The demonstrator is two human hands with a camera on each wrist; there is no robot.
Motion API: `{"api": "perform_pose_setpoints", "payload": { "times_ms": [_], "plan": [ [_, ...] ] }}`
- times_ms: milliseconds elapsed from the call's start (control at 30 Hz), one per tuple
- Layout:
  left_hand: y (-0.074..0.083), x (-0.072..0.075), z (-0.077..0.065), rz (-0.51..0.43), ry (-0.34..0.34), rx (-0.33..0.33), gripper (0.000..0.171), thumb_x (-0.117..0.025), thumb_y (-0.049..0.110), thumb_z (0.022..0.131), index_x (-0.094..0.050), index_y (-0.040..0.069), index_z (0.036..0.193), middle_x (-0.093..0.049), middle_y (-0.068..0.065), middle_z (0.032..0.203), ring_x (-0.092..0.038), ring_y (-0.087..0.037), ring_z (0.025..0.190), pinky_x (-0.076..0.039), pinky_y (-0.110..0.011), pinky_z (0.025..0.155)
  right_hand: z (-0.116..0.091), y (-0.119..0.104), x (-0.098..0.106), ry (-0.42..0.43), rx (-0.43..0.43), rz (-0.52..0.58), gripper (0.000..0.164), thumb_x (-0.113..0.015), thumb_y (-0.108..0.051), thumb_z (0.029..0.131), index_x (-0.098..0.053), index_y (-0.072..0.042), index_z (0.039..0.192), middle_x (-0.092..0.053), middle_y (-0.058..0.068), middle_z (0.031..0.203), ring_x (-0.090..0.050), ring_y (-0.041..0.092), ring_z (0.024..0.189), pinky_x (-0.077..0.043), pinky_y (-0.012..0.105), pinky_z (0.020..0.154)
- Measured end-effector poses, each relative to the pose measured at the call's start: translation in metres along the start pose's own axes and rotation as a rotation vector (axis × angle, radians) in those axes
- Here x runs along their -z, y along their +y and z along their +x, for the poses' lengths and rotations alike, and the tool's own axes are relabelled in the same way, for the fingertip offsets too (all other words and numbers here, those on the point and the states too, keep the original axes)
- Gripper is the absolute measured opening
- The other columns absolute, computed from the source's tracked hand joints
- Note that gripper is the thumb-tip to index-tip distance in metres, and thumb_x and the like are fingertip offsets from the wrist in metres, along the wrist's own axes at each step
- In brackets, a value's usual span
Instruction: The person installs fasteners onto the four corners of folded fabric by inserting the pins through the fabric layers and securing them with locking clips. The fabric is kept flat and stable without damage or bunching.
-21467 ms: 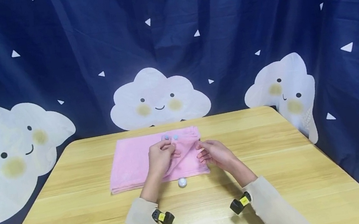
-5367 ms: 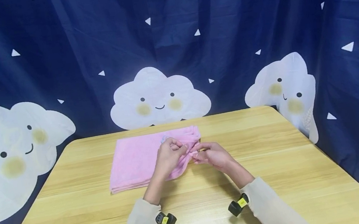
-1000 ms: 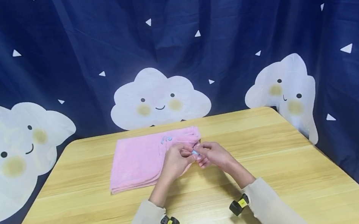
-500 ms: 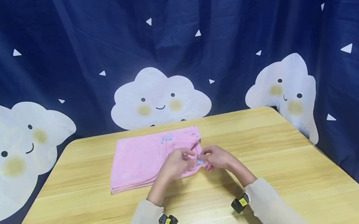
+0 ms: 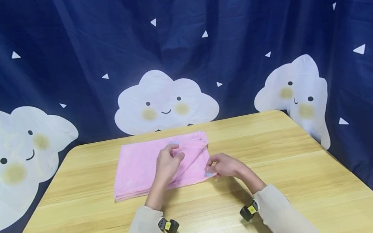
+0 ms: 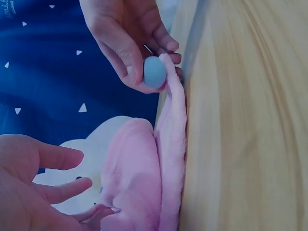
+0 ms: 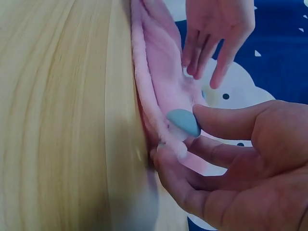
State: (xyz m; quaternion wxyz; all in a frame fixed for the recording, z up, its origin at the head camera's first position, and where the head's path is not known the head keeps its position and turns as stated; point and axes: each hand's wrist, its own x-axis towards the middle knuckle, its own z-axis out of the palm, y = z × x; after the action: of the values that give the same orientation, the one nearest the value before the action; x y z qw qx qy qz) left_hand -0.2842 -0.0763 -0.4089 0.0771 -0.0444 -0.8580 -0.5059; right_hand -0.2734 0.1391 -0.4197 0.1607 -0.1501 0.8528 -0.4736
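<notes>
A pink plush cloth (image 5: 139, 163) lies folded in layers on the table, with a fold running diagonally across its right part. At its near right corner my right hand (image 5: 227, 165) pinches a round clip with a blue domed cap (image 7: 184, 121) and a pale lower part. The cloth's edge runs between the clip and my fingertips in the right wrist view. My left hand (image 5: 167, 163) is over the middle of the cloth, fingers loosely extended, close to a small whitish piece (image 7: 186, 72). Light-blue pieces (image 5: 174, 143) show at the far edge, partly hidden by that hand.
The wooden table (image 5: 288, 181) extends around the cloth. Behind it hangs a dark blue curtain (image 5: 229, 15) with white clouds and triangles. Both wrists carry small black cameras (image 5: 171, 227).
My left hand has left the corner and moved left. My right hand has drawn the corner and clip nearer; the cloth lies flatter. The white round piece, earlier on the table, is gone from there.
</notes>
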Motion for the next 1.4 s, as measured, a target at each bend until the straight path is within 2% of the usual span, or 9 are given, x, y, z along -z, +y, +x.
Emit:
{"api": "perform_pose_setpoints", "payload": {
  "times_ms": [167, 400, 500, 667, 800, 967, 1100, 1267, 1400],
  "plan": [
    [-0.003, 0.001, 0.002, -0.041, -0.026, 0.033, 0.044, -0.067, 0.012, 0.088, -0.056, -0.002, 0.129, -0.053, -0.02, 0.134, -0.049, -0.035, 0.119, -0.04, -0.049, 0.102, 0.001, 0.0, 0.0, 0.024, -0.014, -0.054, 0.007, -0.064, -0.007, 0.092, -0.063, -0.002, 0.087, -0.057, 0.004, 0.076, -0.054, 0.02, 0.064, -0.054, 0.039, 0.064],
    [-0.008, 0.002, 0.003, -0.06, -0.077, 0.064, 0.047, -0.064, 0.015, 0.092, -0.052, -0.005, 0.133, -0.054, -0.022, 0.133, -0.045, -0.034, 0.125, -0.036, -0.047, 0.106, 0.0, -0.002, 0.001, 0.047, -0.009, -0.071, 0.005, -0.064, -0.008, 0.091, -0.064, -0.003, 0.089, -0.055, 0.004, 0.069, -0.046, 0.013, 0.056, -0.037, 0.024, 0.051],
    [-0.011, 0.002, 0.005, -0.131, -0.056, 0.092, 0.041, -0.063, 0.012, 0.092, -0.057, -0.005, 0.129, -0.057, -0.019, 0.13, -0.046, -0.03, 0.124, -0.04, -0.043, 0.104, 0.001, -0.002, 0.002, 0.072, -0.002, -0.076, 0.006, -0.063, -0.009, 0.091, -0.066, -0.004, 0.09, -0.058, 0.008, 0.069, -0.047, 0.013, 0.057, -0.036, 0.024, 0.051],
    [-0.016, 0.001, 0.007, -0.243, 0.038, 0.127, 0.026, -0.068, 0.008, 0.088, -0.068, -0.001, 0.112, -0.067, -0.012, 0.108, -0.059, -0.023, 0.102, -0.052, -0.037, 0.088, 0.002, -0.003, 0.003, 0.118, -0.012, -0.056, 0.008, -0.063, -0.011, 0.092, -0.067, -0.004, 0.093, -0.059, 0.013, 0.067, -0.047, 0.013, 0.055, -0.035, 0.025, 0.05],
    [-0.014, 0.001, 0.006, -0.144, 0.096, 0.078, 0.02, -0.073, 0.008, 0.082, -0.071, 0.002, 0.101, -0.07, -0.007, 0.091, -0.063, -0.02, 0.087, -0.053, -0.037, 0.081, 0.001, -0.004, 0.003, 0.125, -0.015, -0.026, 0.009, -0.063, -0.011, 0.092, -0.067, -0.003, 0.096, -0.055, 0.009, 0.06, -0.044, 0.01, 0.052, -0.033, 0.024, 0.049],
    [-0.012, 0.001, 0.005, 0.007, 0.157, -0.021, 0.02, -0.076, 0.003, 0.075, -0.072, 0.004, 0.095, -0.071, -0.005, 0.084, -0.065, -0.019, 0.079, -0.052, -0.038, 0.08, 0.001, -0.004, 0.004, 0.127, -0.012, -0.02, 0.01, -0.062, -0.011, 0.093, -0.066, -0.003, 0.097, -0.053, 0.007, 0.059, -0.044, 0.01, 0.051, -0.032, 0.024, 0.048],
    [-0.011, 0.0, 0.005, -0.038, 0.17, -0.023, 0.016, -0.078, 0.002, 0.074, -0.073, 0.006, 0.089, -0.072, -0.003, 0.081, -0.066, -0.017, 0.076, -0.053, -0.038, 0.081, 0.002, -0.004, 0.004, 0.189, 0.004, -0.047, 0.012, -0.062, -0.012, 0.093, -0.067, -0.004, 0.099, -0.06, 0.011, 0.067, -0.052, 0.015, 0.057, -0.037, 0.024, 0.049],
    [-0.001, -0.005, 0.001, -0.119, 0.047, 0.009, 0.027, -0.078, -0.003, 0.071, -0.071, 0.006, 0.095, -0.071, -0.004, 0.08, -0.066, -0.017, 0.073, -0.056, -0.037, 0.075, 0.004, -0.007, -0.001, 0.297, 0.053, -0.01, 0.023, -0.058, -0.007, 0.092, -0.065, -0.001, 0.113, -0.066, 0.016, 0.086, -0.061, 0.028, 0.075, -0.046, 0.029, 0.057],
    [0.008, -0.013, -0.007, -0.069, -0.12, -0.005, 0.044, -0.077, -0.005, 0.069, -0.068, 0.003, 0.112, -0.07, -0.004, 0.08, -0.066, -0.016, 0.069, -0.057, -0.033, 0.066, 0.005, -0.012, -0.006, 0.25, 0.067, 0.135, 0.04, -0.052, 0.002, 0.09, -0.056, 0.001, 0.13, -0.065, 0.021, 0.092, -0.06, 0.033, 0.082, -0.05, 0.036, 0.067]
  ]
}}
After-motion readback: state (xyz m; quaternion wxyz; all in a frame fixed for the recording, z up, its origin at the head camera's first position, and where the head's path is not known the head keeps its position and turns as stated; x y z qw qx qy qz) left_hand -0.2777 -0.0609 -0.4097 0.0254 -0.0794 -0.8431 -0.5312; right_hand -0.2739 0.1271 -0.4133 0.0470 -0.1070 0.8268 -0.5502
